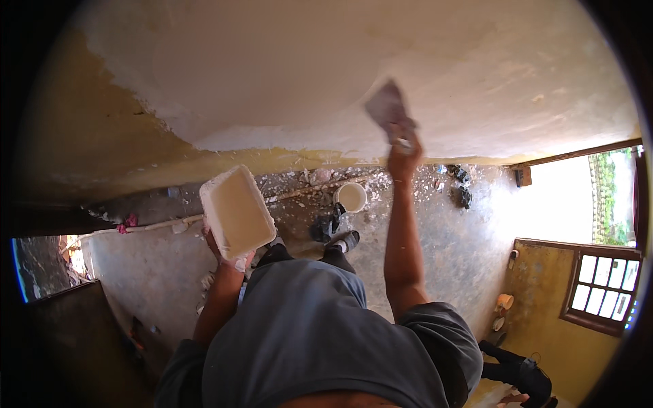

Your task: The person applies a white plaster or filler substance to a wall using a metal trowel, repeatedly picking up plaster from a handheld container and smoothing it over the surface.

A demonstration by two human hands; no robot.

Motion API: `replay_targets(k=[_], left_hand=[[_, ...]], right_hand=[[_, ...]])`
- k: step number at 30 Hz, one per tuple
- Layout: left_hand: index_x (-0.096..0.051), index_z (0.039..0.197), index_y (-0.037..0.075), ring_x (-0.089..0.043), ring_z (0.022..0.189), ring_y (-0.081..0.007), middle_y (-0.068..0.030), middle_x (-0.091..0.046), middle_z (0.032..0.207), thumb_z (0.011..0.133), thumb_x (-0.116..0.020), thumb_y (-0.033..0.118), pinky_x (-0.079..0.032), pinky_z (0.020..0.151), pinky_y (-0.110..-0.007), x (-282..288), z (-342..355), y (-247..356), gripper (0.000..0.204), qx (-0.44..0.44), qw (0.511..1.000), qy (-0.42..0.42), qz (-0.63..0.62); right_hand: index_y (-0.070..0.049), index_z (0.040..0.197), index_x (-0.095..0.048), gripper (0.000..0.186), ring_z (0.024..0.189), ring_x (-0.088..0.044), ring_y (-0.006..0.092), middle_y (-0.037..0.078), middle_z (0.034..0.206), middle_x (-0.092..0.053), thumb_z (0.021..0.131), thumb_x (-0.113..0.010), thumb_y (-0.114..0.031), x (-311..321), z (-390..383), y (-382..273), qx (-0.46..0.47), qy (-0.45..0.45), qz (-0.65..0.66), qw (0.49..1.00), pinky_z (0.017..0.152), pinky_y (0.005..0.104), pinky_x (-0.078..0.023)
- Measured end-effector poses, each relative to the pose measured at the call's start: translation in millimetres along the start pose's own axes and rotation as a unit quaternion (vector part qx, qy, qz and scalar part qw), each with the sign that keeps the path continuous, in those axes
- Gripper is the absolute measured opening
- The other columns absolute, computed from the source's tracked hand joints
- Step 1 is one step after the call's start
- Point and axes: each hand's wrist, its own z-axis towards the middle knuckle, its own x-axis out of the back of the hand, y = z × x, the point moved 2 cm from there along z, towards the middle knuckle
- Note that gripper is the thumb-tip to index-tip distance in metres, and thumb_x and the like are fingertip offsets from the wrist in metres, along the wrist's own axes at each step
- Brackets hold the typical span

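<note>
My left hand (231,260) grips a pale rectangular tray (238,211) of creamy paste, held out left of my body. In my right hand (407,155), raised at arm's length, is a wide scraper (386,105), slightly smeared by motion, over the white-coated part of the wall (286,81); whether the blade touches it I cannot tell. Bare yellow paint (102,115) shows along the coated area's left and lower edges.
A white bucket (351,197), a long pole (299,192), dark bags (464,194) and white debris lie along the wall's foot. Doorways are at left and right (554,197), with a barred window (598,289) at right. A dark-clothed person (517,374) shows partly at lower right.
</note>
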Motion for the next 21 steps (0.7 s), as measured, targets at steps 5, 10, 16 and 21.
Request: replay_targets(k=[5,10,16,21], left_hand=[[-0.044,0.143,0.019,-0.059,0.116,-0.0315,-0.007,-0.056,0.133,0.093,-0.043,0.058,-0.053,0.09,-0.052,13,-7,6,0.063,0.021,0.998,0.055,-0.034],[-0.05,0.137,0.018,-0.058,0.117,-0.0244,-0.0018,-0.057,0.13,0.095,-0.039,0.054,-0.051,0.095,-0.044,-3,-7,8,0.056,0.042,0.999,-0.014,-0.025],[-0.041,0.145,0.016,-0.061,0.114,-0.0311,-0.0098,-0.056,0.134,0.092,-0.045,0.057,-0.054,0.09,-0.05,-20,-9,4,0.067,-0.025,0.999,-0.037,-0.01],[-0.039,0.146,0.015,-0.059,0.117,-0.0307,-0.0105,-0.054,0.136,0.092,-0.045,0.057,-0.054,0.091,-0.05,-24,-7,4,0.068,-0.01,0.998,-0.059,-0.001]], right_hand=[[-0.009,0.106,-0.061,0.026,0.087,-0.066,0.0366,0.017,0.089,-0.066,0.081,-0.066,-0.012,-160,-35,-142,0.144,-0.206,0.025,0.968,0.072,0.0469,-0.056],[-0.007,0.095,-0.059,0.011,0.073,-0.064,0.04,0.02,0.079,-0.064,0.087,-0.063,-0.013,-181,-6,-137,0.137,-0.102,-0.008,0.985,0.064,0.0466,-0.054],[0.004,0.114,-0.064,0.039,0.091,-0.068,0.0385,0.025,0.096,-0.069,0.092,-0.065,-0.028,-27,56,-18,0.04,-0.011,-0.146,0.988,0.08,0.0434,-0.054],[-0.006,0.114,-0.069,0.029,0.099,-0.068,0.031,0.016,0.111,-0.07,0.091,-0.066,-0.023,98,73,4,-0.144,0.143,-0.09,0.975,0.078,0.0404,-0.055]])
